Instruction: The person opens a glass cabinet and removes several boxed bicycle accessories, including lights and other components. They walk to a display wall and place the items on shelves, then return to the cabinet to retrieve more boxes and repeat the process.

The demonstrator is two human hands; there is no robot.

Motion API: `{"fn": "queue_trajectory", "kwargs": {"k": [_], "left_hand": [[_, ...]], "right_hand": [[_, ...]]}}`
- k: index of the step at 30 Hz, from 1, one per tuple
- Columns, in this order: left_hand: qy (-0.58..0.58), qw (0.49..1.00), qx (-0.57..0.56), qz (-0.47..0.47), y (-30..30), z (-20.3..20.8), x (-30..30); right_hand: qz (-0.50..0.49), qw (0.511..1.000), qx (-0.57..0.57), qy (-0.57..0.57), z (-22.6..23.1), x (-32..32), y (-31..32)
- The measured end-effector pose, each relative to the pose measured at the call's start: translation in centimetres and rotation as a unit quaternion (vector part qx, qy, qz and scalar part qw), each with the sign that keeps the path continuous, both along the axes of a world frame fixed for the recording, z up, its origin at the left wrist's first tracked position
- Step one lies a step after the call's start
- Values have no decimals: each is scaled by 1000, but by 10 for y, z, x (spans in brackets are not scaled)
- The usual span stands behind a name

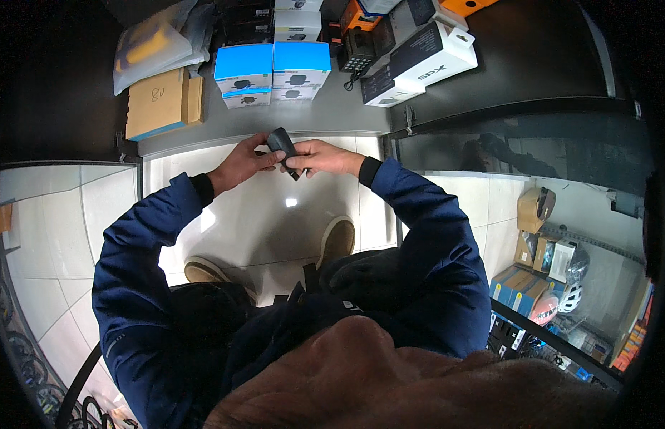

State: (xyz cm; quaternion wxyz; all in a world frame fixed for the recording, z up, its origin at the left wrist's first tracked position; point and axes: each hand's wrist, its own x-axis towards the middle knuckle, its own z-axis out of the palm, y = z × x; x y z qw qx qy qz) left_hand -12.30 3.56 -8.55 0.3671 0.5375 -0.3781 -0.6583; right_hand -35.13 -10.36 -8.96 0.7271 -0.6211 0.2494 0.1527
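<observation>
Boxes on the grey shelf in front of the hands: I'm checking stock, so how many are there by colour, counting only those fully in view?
Blue-topped boxes: 2
Brown cardboard boxes: 1
White boxes with black sides: 2
Total: 5
More boxes at the top edge are cut off and not counted. Both hands hold a small black device.

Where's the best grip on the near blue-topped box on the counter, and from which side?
Take the blue-topped box across its two long side faces, coming from above and the person's side. Its left face is free; the right one abuts a second blue box, so slide it toward the counter edge first. Both hands are busy holding a small black device.
</observation>
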Motion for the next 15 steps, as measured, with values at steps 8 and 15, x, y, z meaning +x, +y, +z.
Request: {"fn": "queue_trajectory", "kwargs": {"k": [8,15], "left_hand": [[-6,995,97,3,5,-13,16],[9,984,162,-72,7,-23,8]], "right_hand": [[-219,971,-85,39,-49,-41,-80],[-275,885,-344,153,-62,-9,-131]]}}
